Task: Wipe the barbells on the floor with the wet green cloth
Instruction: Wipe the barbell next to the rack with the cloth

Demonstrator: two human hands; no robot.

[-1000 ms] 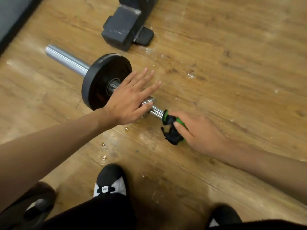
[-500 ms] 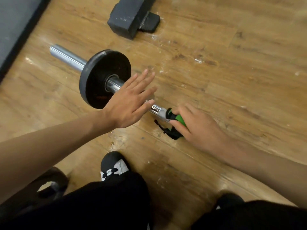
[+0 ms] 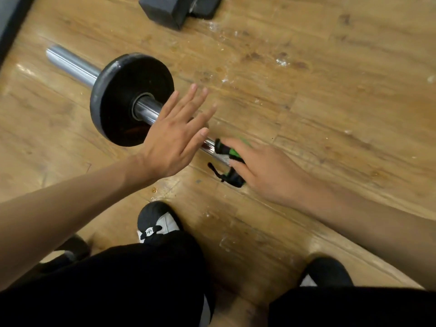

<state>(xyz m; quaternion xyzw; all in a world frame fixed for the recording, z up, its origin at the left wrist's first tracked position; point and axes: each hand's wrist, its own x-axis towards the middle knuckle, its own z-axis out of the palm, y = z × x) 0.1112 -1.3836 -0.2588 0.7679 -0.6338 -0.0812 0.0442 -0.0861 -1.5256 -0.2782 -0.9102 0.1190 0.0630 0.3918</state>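
Wooden floor [image 3: 306, 102] under heavy, stiff barbell [image 3: 146, 109], likely rolls; left hand [image 3: 174, 140] flat, fingers straight; right hand [image 3: 264, 171] clamped on soft green cloth [image 3: 232, 153] around it.

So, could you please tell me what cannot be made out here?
Head view:
The barbell shaft beyond the green cloth: hidden by the right hand and arm.
Green cloth: mostly covered by that hand.
Bar section under the left hand.
Dark block: cut off by top edge.
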